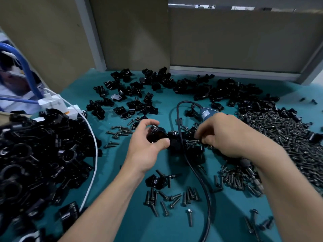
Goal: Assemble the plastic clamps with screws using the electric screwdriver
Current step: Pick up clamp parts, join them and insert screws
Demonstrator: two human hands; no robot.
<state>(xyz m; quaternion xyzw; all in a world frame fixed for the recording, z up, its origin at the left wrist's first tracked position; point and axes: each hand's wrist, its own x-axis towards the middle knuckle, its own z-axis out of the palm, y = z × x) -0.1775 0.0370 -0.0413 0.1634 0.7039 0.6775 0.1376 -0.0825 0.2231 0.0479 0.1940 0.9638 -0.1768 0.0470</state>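
Step in hand: judging by the hands, fetching a screw to fit into a clamp; driving has not begun.
Left hand: the left hand (148,145), at 9 o'clock of the frame's middle, has thumb and fingers curled round a black plastic clamp (156,135), held just above the tabletop (108,172).
Right hand: the right hand (229,135), at 3 o'clock of the clamp, has its fingers (204,139) curled in tight over a clump of clamp parts (176,142) and seems to pinch a screw (194,141); the pinch itself is too dark to confirm.
Electric screwdriver: the electric screwdriver (206,114) shows its blue body at 12 o'clock of the right hand and its dark nose at 5 o'clock under the wrist, so it appears tucked in that palm. Its black cable (201,177) runs between the hands toward 6 o'clock.
Supplies: screw pile (283,137) at 3 o'clock; heap of clamps (43,151) at 9 o'clock; loose clamp pieces (139,95) at 12 o'clock.
Next move calls for: bringing the screw to the clamp's hole, seating it straight, then turning the screwdriver nose-first onto the head while the left hand keeps the clamp steady.
Risk: the cable lies across the work and could snag.
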